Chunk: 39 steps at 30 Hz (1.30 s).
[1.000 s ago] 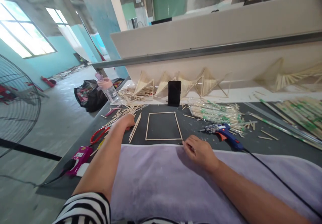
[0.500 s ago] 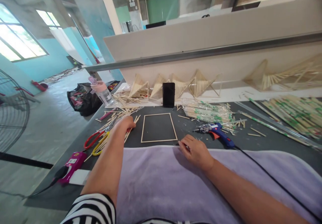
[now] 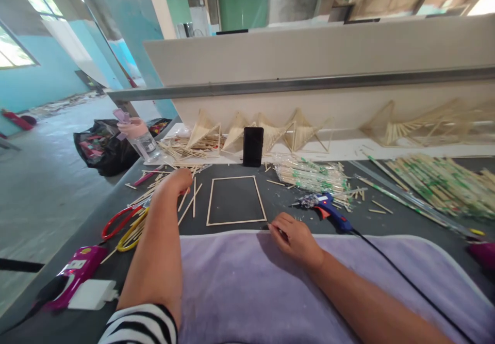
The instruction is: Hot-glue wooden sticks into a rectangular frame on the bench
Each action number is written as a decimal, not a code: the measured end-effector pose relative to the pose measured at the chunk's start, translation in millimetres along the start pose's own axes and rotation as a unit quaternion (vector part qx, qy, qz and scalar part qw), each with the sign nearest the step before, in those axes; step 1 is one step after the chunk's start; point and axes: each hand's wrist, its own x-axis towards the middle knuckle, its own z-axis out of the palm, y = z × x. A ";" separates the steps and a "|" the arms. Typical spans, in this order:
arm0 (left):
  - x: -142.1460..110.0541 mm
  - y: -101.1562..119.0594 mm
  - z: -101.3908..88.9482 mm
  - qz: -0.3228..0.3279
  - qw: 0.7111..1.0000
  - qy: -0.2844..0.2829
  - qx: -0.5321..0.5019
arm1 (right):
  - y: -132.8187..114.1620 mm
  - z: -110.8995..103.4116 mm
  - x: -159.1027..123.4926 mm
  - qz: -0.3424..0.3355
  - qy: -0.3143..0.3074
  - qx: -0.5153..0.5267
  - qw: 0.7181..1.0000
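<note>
My left hand (image 3: 180, 180) bends down over the loose wooden sticks (image 3: 196, 202) at the table's left, its fingers closed. One stick runs under the fingertips; whether they grip it is hidden. On the dark tabletop lies a square stick frame (image 3: 236, 222), to the right of that hand. Close to the frame's near right corner rests my right hand (image 3: 294, 236), fingers curled and thumb against the index finger; anything inside the pinch is too small to name. A blue glue gun (image 3: 335, 212) lies on its side, right of this hand.
Scissors (image 3: 122, 224), a magenta power strip (image 3: 79, 272) and a white plug (image 3: 93, 294) are on the left. A phone (image 3: 253, 147) stands behind the frame, before several stick models (image 3: 303, 132). Bagged sticks (image 3: 313, 175) lie right. A purple cloth (image 3: 232, 287) covers the near edge.
The camera view has shifted to the right. My left hand has drawn a little away from the frame, uncovering more sticks beside it. My right hand stays by the frame's corner.
</note>
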 end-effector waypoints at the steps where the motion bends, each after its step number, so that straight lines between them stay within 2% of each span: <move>1: -5.0 4.7 -2.9 0.017 1.000 0.014 -0.020 | -0.2 -0.4 0.5 0.000 0.000 0.016 1.000; 3: -16.0 15.8 -7.1 0.067 0.993 0.036 -0.086 | -1.4 -1.4 1.4 -0.002 -0.005 0.042 0.999; 5: -26.9 29.4 -7.8 0.149 0.964 0.028 -0.220 | -3.5 -2.6 1.8 -0.009 -0.015 0.053 0.998; 8: -39.2 52.0 -0.6 0.245 0.887 -0.048 -0.388 | -6.3 -3.2 1.9 -0.019 -0.027 0.042 0.999; 11: -43.0 69.5 11.6 0.274 0.859 -0.123 -0.416 | -7.5 -2.8 1.5 -0.025 -0.027 0.019 0.999; 14: -40.7 75.7 19.7 0.274 0.860 -0.146 -0.406 | -7.4 -3.3 0.6 -0.033 -0.027 0.009 0.999; 19: -36.6 70.6 18.8 0.244 0.863 -0.142 -0.419 | -8.0 -7.2 0.3 -0.045 -0.031 0.011 0.998; 27: -32.3 69.4 20.0 0.231 0.870 -0.129 -0.415 | -6.9 -8.5 1.3 -0.047 -0.046 0.008 0.998; 34: -22.6 81.7 40.8 0.252 0.890 -0.049 -0.376 | -8.3 -10.2 1.4 -0.059 -0.044 0.008 0.997; 39: -22.4 91.6 52.7 0.262 0.889 -0.075 -0.368 | -6.5 -12.3 1.3 -0.051 -0.043 0.034 0.997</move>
